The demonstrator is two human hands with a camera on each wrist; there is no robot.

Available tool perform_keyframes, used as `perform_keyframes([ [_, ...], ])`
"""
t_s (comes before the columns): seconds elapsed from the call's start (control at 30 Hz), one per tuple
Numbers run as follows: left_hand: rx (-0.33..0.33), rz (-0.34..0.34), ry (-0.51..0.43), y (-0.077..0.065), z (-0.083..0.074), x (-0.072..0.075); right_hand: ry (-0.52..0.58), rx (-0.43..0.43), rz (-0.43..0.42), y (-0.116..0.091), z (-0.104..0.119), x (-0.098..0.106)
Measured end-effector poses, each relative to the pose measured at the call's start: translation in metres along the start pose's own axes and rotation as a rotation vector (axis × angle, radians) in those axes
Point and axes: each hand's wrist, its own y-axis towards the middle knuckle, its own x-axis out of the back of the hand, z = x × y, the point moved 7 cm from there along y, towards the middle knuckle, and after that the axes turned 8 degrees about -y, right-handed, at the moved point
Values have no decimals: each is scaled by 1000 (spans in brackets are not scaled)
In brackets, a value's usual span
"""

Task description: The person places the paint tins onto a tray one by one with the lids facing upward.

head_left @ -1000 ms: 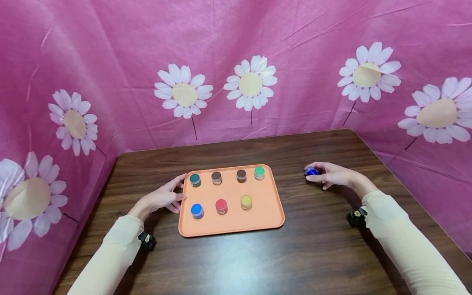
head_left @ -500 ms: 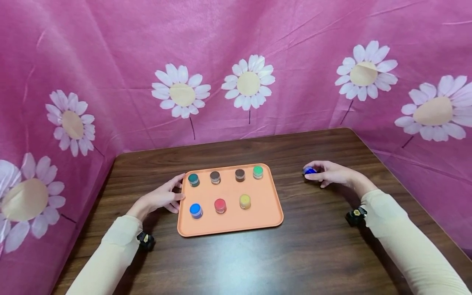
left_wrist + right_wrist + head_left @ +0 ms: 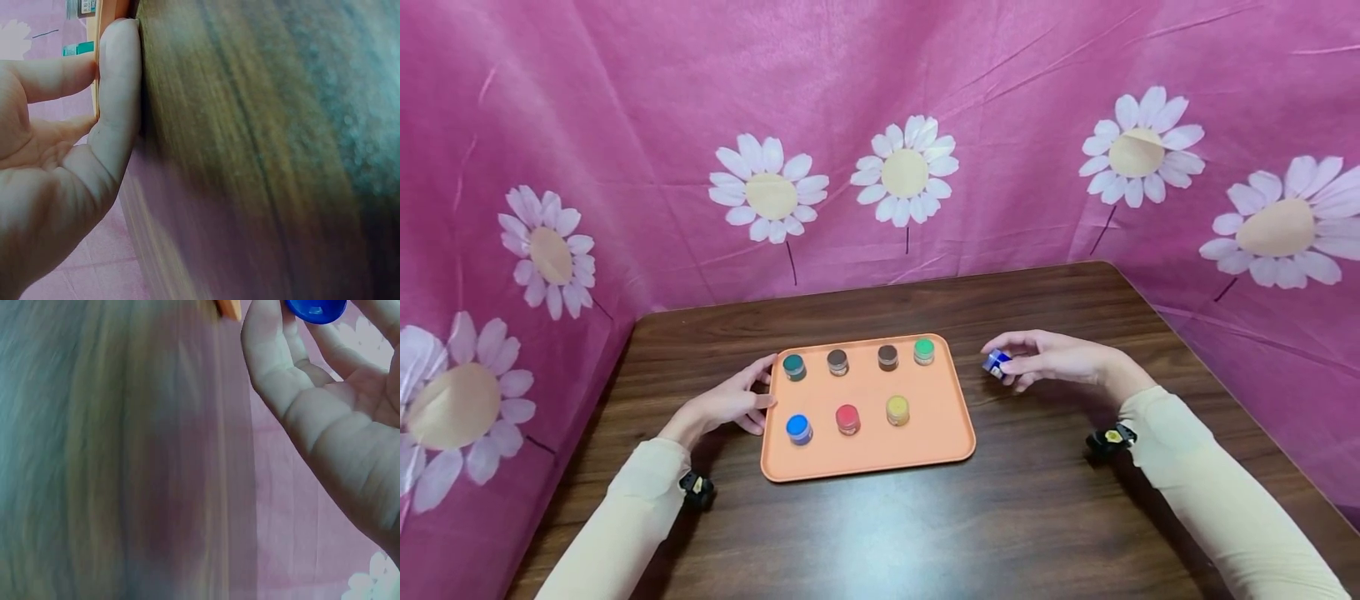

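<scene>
My right hand (image 3: 1060, 357) holds a small dark-blue paint jar (image 3: 997, 363) between thumb and fingers, just right of the tray. The jar looks tilted, and its round blue end (image 3: 317, 309) shows at the top of the right wrist view. My left hand (image 3: 727, 402) grips the left edge of the orange tray (image 3: 880, 467), thumb at the rim. On the tray's back row stand a dark green jar (image 3: 794, 367), two brown-black jars (image 3: 838, 362) and a green jar (image 3: 924, 351). In front are a blue jar (image 3: 799, 429), a red jar (image 3: 847, 419) and a yellow jar (image 3: 897, 410).
The tray lies on a dark wood table (image 3: 880, 542). A pink cloth (image 3: 647, 125) printed with white daisies hangs behind the table and along both sides. Bare tabletop lies in front of the tray and to its right.
My right hand has shifted left with the dark-blue jar, closer to the tray, and the jar has turned in the fingers. The left hand stays at the tray's edge.
</scene>
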Motion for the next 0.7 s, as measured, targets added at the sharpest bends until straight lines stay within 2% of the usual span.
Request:
perform_keyframes([
  [0.17, -18, 8, 2, 1, 0, -2, 15, 28, 62, 10, 13, -15],
  [0.5, 10, -6, -1, 3, 1, 4, -110, 42, 112, 37, 32, -43],
  [0.7, 5, 11, 1, 1, 0, 1, -81, 57, 135, 49, 35, -55],
])
